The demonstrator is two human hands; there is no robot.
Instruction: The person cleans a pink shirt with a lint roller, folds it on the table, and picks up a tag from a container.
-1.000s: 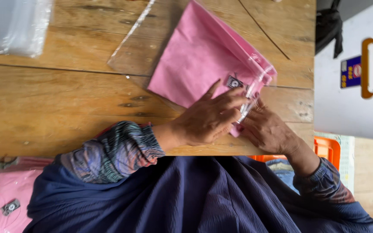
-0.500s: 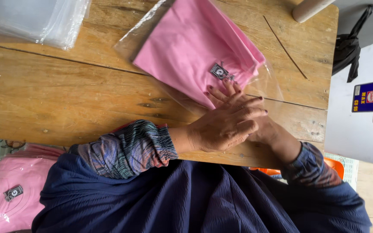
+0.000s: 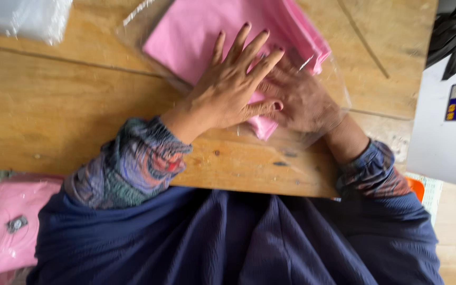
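Nearest to me, below the hands, I see the dark blue garment (image 3: 238, 243) across my lap and the patterned sleeves (image 3: 133, 163) running up to the wrists. My left hand (image 3: 233, 87) lies flat with its fingers spread wide, palm down on the folded pink garment (image 3: 196, 37), which I judge keeps the fold from springing open and holds the cloth steady. My right hand (image 3: 302, 100) sits just beside it, partly under the left one's fingers, and looks to be inside the clear plastic bag (image 3: 333, 105), since the film shows glossy over its back; it lies fairly flat, though I cannot tell whether its fingertips pinch anything. The pink garment lies directly under both hands, partly within the bag, on the wooden table (image 3: 69, 105). Left of my left elbow, off the table's near edge, rests another bagged pink garment (image 3: 19, 224). Beyond the left hand, at the far corner, sits a stack of clear plastic bags (image 3: 22, 18), presumably kept within reach.
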